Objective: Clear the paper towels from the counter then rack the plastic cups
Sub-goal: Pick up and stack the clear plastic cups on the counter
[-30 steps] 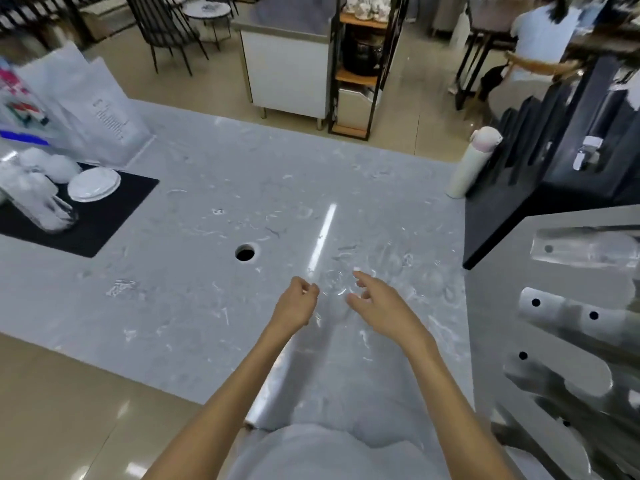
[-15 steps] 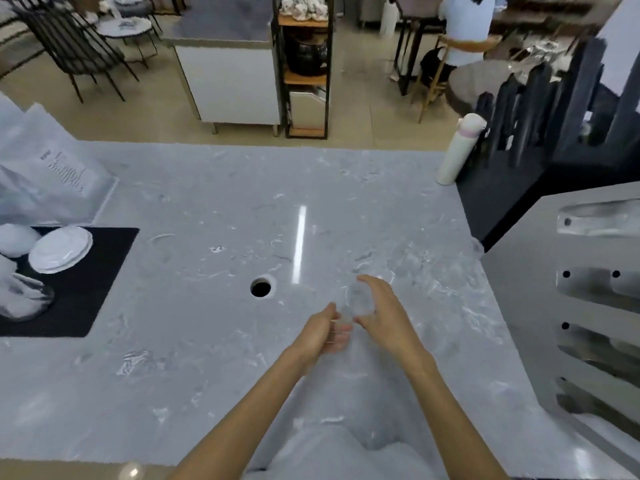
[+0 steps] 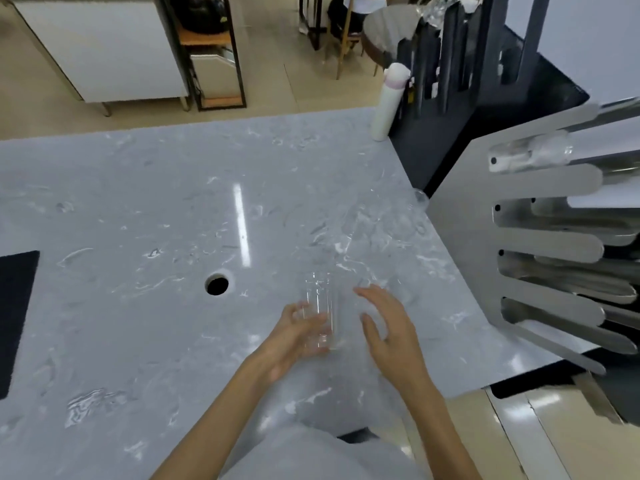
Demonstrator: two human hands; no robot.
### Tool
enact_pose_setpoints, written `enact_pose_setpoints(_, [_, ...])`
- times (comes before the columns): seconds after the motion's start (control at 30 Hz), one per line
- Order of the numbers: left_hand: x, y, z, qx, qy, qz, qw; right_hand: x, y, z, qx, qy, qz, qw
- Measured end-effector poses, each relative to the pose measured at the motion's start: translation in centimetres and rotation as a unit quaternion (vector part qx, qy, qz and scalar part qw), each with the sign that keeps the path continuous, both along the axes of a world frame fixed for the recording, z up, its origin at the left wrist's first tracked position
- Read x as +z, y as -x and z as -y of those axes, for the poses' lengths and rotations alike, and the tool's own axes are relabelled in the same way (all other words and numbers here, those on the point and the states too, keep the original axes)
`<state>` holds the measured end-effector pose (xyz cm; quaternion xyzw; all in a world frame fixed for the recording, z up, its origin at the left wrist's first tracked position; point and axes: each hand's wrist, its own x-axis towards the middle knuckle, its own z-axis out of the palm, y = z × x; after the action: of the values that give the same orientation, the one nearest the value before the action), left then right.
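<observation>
A clear plastic cup (image 3: 320,299) is held above the grey marble counter (image 3: 138,209), near its front edge. My left hand (image 3: 294,336) grips the cup's lower part from the left. My right hand (image 3: 388,323) hovers just right of the cup with its fingers spread, holding nothing. More clear plastic cups (image 3: 388,230) lie on the counter beyond my hands, hard to make out against the marble. The metal cup rack (image 3: 540,244) with long slotted arms stands at the right; one clear cup (image 3: 540,152) sits in its top slot.
A round hole (image 3: 217,285) opens in the counter left of my hands. A black mat (image 3: 15,306) lies at the left edge. A white bottle (image 3: 389,98) stands at the far right corner beside a black slotted stand (image 3: 460,64). A person sits beyond.
My view has swung right and down. My left hand has taken hold of a clear cup and lifted it off the counter; my right hand has opened beside it.
</observation>
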<state>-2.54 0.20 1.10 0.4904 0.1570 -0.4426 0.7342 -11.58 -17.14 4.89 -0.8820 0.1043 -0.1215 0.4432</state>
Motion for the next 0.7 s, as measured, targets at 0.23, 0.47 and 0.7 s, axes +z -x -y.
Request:
enact_pose_setpoints(0.23, [-0.9, -0.4, 4.6, 0.059, -0.09, 0.109, 0.988, -1.3, -3.7, 14.1, -0.001, -0.049, -0.219, 0.974])
enact_pose_setpoints(0.47, [-3.0, 0.4, 8.8, 0.087, -0.167, 0.169, 0.967, -6.5, -5.0, 16.3, 0.104, -0.16, -0.216, 0.958])
enact_pose_setpoints(0.7, [-3.1, 1.5, 11.0, 0.079, -0.187, 0.212, 0.956, -5.9, -6.2, 16.6, 0.035, -0.218, -0.14, 0.965])
